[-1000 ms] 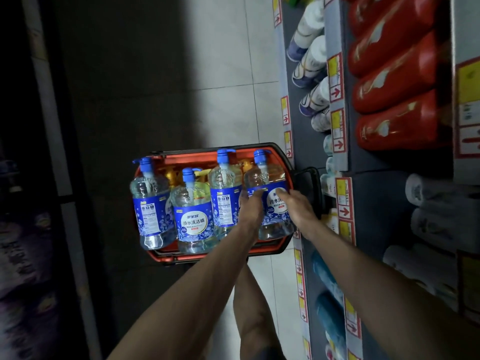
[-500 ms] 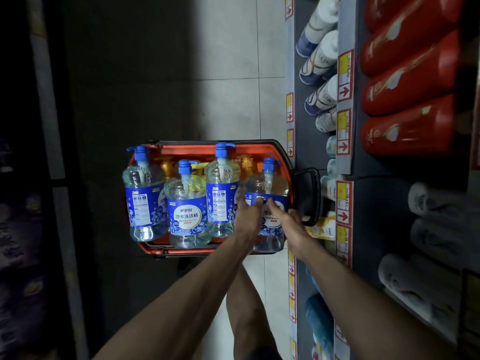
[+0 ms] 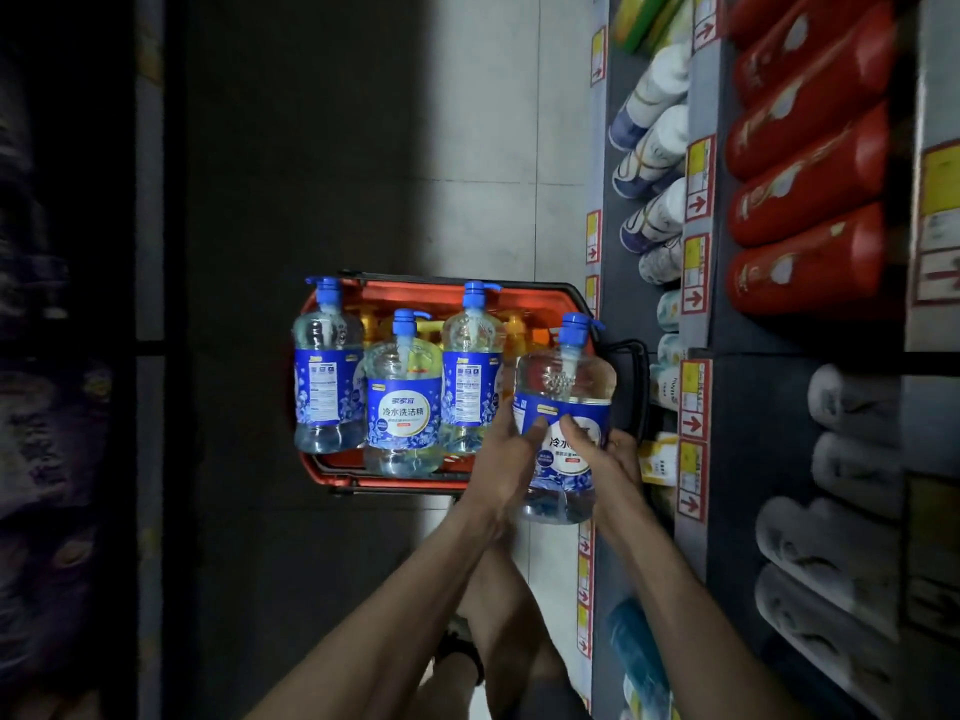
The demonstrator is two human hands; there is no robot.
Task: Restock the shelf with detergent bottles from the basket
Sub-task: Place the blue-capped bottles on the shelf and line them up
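Observation:
A clear detergent bottle [image 3: 563, 387] with a blue pump cap and blue label is lifted above the right end of the red basket [image 3: 415, 296]. My left hand [image 3: 506, 462] grips its left side and my right hand [image 3: 605, 462] grips its right side, thumbs across the label. Three more matching bottles [image 3: 397, 402] stand upright in the basket on the floor, with orange bottles partly hidden behind them. The shelf [image 3: 737, 433] rises on the right, close to the held bottle.
The shelf tiers carry red bottles [image 3: 805, 262], white and blue bottles [image 3: 652, 163], pale rolled packs [image 3: 852, 459] and yellow price tags [image 3: 693, 402]. The basket's black handle [image 3: 641, 387] points toward the shelf. A dark rack stands on the left. My leg is below the arms.
Both hands have lifted the rightmost bottle up out of the basket and toward the shelf side. The other bottles stay in place.

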